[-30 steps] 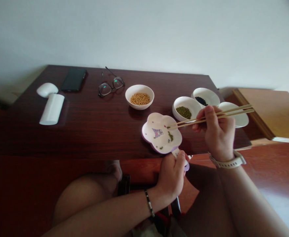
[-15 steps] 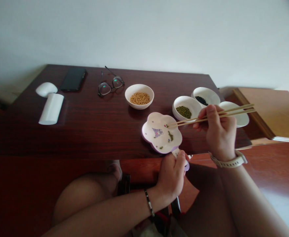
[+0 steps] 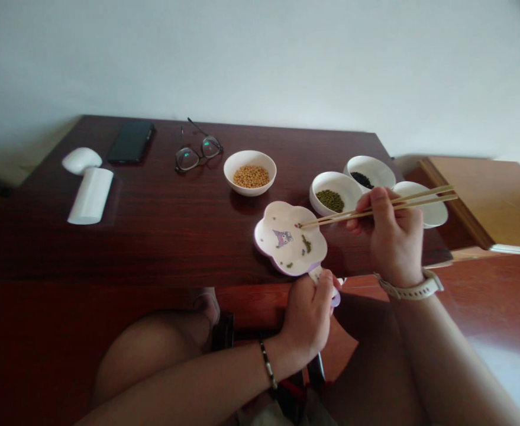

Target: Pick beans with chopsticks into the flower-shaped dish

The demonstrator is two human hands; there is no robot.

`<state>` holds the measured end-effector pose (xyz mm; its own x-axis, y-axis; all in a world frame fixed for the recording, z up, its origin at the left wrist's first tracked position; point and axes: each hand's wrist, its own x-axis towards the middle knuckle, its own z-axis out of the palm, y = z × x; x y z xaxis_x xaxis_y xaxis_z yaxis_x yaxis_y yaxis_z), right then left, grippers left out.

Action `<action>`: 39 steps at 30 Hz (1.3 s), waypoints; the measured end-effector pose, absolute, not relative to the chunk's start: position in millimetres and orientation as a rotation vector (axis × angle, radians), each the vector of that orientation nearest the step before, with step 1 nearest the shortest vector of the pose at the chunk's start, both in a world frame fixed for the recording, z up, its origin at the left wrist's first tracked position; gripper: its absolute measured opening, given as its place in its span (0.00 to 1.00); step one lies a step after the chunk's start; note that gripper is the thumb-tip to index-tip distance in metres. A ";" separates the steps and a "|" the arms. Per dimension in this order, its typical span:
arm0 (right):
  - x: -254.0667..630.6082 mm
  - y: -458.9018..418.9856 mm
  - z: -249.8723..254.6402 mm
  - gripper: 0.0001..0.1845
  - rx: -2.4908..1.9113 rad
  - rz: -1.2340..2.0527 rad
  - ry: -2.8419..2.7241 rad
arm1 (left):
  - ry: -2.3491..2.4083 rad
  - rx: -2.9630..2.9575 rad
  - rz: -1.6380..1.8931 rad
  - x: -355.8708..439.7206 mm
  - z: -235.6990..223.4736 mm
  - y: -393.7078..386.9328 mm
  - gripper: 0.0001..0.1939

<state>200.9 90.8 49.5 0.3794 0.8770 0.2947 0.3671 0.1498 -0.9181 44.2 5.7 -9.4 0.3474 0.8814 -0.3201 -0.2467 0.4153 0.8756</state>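
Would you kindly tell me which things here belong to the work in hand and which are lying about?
In use: bamboo chopsticks, right hand; white flower-shaped plate, left hand; white bowls of yellow soybeans, green mung beans, black beans.
Lying about: black smartphone, wire-framed glasses, white cylinder, white rounded lid.

Bamboo chopsticks end just over the flower-shaped plate (mung beans scattered on it).

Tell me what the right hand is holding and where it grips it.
The right hand holds a pair of chopsticks by their upper half, between the fingers.
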 end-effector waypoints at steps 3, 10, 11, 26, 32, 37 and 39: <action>202.6 92.4 48.4 0.24 -1.406 0.545 -1.143 | 0.921 0.822 0.847 43.9 -8.7 5.9 0.24; 220.6 102.6 54.6 0.19 -1.212 0.585 -0.887 | 0.889 0.797 0.868 44.5 -8.0 7.0 0.23; 225.7 103.8 56.8 0.19 -1.188 0.553 -0.869 | 0.887 0.799 0.869 44.5 -8.3 7.1 0.23; 218.1 94.7 56.0 0.22 -1.346 0.504 -1.061 | 0.830 0.760 0.844 46.0 -10.7 6.3 0.21; 213.7 92.5 52.3 0.24 -1.429 0.634 -1.162 | 0.836 0.761 0.826 45.7 -12.8 5.3 0.22; 213.5 94.0 48.6 0.25 -1.440 0.621 -1.217 | 0.846 0.773 0.819 45.0 -10.9 6.2 0.21; 211.6 93.8 49.2 0.25 -1.442 0.615 -1.231 | 0.843 0.773 0.820 44.5 -9.1 6.6 0.21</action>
<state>211.6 93.8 49.2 0.3279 0.9115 0.2483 0.3483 0.1277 -0.9286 44.5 6.6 -9.1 0.4151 0.8505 -0.3229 -0.2991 0.4628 0.8345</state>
